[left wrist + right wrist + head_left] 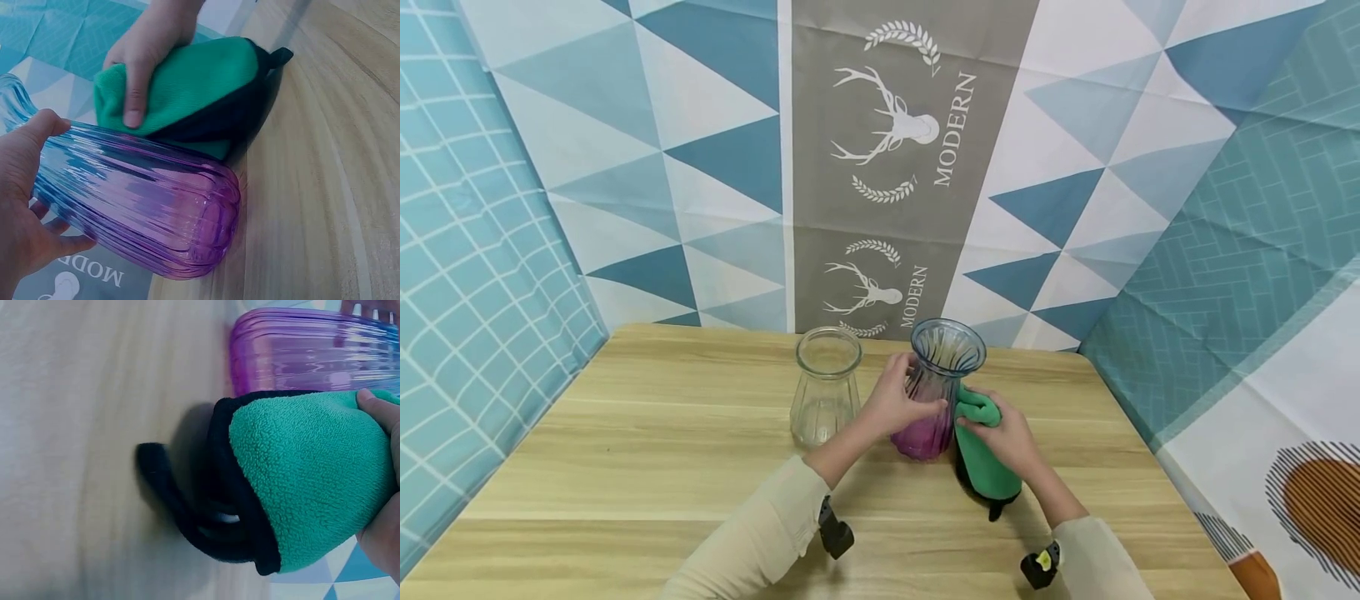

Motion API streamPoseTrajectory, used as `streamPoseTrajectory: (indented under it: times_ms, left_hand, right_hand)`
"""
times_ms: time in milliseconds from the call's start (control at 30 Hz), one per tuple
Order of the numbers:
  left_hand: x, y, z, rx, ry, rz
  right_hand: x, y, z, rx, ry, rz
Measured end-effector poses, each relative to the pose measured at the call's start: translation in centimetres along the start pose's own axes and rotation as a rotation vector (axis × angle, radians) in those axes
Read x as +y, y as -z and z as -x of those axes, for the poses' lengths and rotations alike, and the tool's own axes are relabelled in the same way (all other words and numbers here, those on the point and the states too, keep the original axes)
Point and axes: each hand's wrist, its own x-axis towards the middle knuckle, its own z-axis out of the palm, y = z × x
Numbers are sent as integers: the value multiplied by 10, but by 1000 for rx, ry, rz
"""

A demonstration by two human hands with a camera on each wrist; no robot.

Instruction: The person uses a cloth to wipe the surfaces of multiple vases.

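A ribbed glass vase [928, 400], blue at its flared rim and fading to purple at the base, is held round its middle by my left hand [898, 396]. In the left wrist view the thumb of the left hand [28, 200] lies on one side of the vase [150, 200] and the fingers on the other. My right hand [1003, 433] grips a green cloth [988, 462] with black edging and a black loop, close against the vase's right side. The right wrist view shows the thumb pressing the plush cloth [312, 481], with the purple base [275, 353] beside it.
A clear glass vase [826, 400] stands upright on the wooden table [647, 450], left of the left hand. Patterned sheets [880, 125] hang behind the table's back edge and along both sides.
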Motion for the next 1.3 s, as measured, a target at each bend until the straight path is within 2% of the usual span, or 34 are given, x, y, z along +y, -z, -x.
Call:
streamPoseTrajectory:
  times_ms: [233,467,700,800,1067,1300]
  left_hand:
    - [0,-1,1,7,-9,-16]
    - [-1,-1,1,3,-8,-26]
    - [-2,-2,1,-16,-23,-23]
    - [-2,-2,1,-27,-40,-37]
    - [-2,1,1,-39,-33,-52]
    - [-2,0,-1,-25,22,-47]
  right_hand:
    - [-13,11,-8,9,47,-9]
    - [-31,21,-17,65,32,-37]
    - [-39,24,-20,102,29,-14]
    - [-39,23,-19,99,40,-14]
    - [-28,18,-18,42,83,-19]
    - [-15,11,-14,-17,61,4]
